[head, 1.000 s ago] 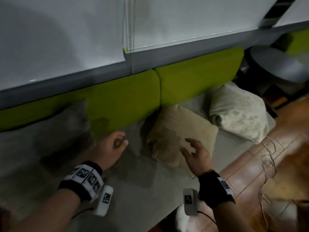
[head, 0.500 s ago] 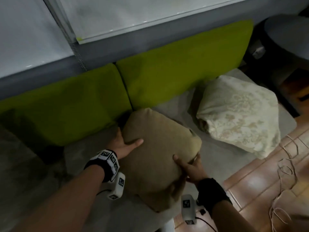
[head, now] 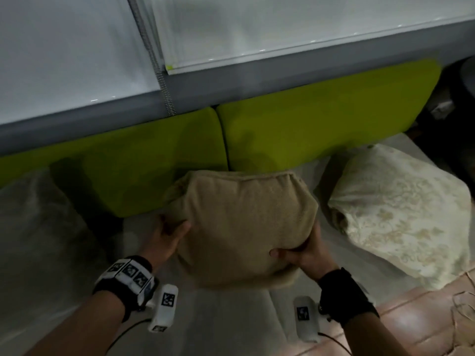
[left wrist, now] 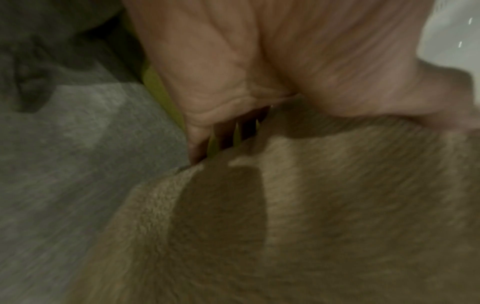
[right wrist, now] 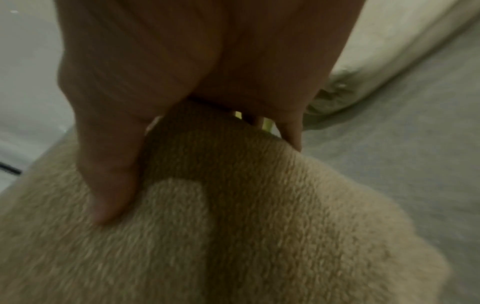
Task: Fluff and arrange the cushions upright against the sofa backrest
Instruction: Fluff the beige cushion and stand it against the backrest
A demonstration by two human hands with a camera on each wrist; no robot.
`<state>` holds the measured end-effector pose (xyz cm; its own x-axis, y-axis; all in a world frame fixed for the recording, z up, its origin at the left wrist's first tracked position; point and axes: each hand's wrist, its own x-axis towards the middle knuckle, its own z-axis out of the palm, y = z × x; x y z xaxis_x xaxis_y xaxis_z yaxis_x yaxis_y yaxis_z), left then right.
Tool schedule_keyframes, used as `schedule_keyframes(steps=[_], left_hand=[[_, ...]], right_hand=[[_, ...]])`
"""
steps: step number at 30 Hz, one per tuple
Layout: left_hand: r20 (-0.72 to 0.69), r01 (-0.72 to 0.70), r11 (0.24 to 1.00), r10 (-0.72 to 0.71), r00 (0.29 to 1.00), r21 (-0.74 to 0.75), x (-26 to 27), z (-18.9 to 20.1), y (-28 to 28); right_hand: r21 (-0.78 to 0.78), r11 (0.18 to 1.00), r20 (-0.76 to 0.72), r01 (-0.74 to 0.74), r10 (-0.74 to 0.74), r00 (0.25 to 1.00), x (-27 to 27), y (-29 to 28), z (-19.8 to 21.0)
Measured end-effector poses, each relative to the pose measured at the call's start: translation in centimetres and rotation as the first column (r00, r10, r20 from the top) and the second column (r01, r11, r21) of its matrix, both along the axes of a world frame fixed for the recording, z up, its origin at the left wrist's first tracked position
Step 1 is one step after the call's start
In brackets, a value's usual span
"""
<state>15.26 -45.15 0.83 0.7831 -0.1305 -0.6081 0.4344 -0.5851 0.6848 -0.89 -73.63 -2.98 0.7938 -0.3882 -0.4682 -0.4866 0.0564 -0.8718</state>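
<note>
A tan fuzzy cushion (head: 241, 227) is held up off the grey sofa seat (head: 218, 319), in front of the lime-green backrest (head: 308, 119). My left hand (head: 169, 235) grips its left side, thumb on the front and fingers behind. My right hand (head: 300, 253) grips its lower right corner, thumb pressed into the front. The left wrist view shows the palm (left wrist: 259, 61) against the tan cushion (left wrist: 285, 226), fingers behind its edge. In the right wrist view the thumb (right wrist: 109, 181) dents the tan cushion (right wrist: 233, 236). A cream floral cushion (head: 401, 217) lies flat at the right.
A pale grey cushion (head: 33, 227) leans at the left end of the seat. White roller blinds (head: 257, 29) with a bead chain (head: 159, 68) hang above the backrest. The wood floor (head: 411, 325) with a loose cord (head: 462, 307) is at lower right.
Both hands have closed on the tan cushion and lifted it off the seat, turning it more upright and square to me. My view has shifted right and closer.
</note>
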Motion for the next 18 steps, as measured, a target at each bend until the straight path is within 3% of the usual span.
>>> schedule_keyframes(steps=[5, 9, 14, 18], left_hand=[[0.146, 0.064, 0.998, -0.065, 0.987, 0.007, 1.3, 2.9, 2.1], [0.191, 0.046, 0.998, -0.037, 0.981, -0.042, 2.4, 2.2, 2.7], [0.120, -0.047, 0.993, 0.059, 0.991, -0.104, 3.1, 0.9, 1.4], [0.113, -0.112, 0.991, 0.120, 0.986, -0.080, 3.9, -0.1, -0.2]], right_hand=[[0.065, 0.993, 0.134, 0.102, -0.110, 0.985, 3.7, 0.9, 2.5], [-0.050, 0.983, 0.170, 0.177, -0.166, 0.971, 5.8, 2.3, 3.3], [-0.174, 0.975, 0.021, 0.139, -0.137, 0.990, 7.7, 1.4, 3.1], [-0.176, 0.983, -0.075, 0.059, -0.073, 0.995, 9.6, 0.1, 3.2]])
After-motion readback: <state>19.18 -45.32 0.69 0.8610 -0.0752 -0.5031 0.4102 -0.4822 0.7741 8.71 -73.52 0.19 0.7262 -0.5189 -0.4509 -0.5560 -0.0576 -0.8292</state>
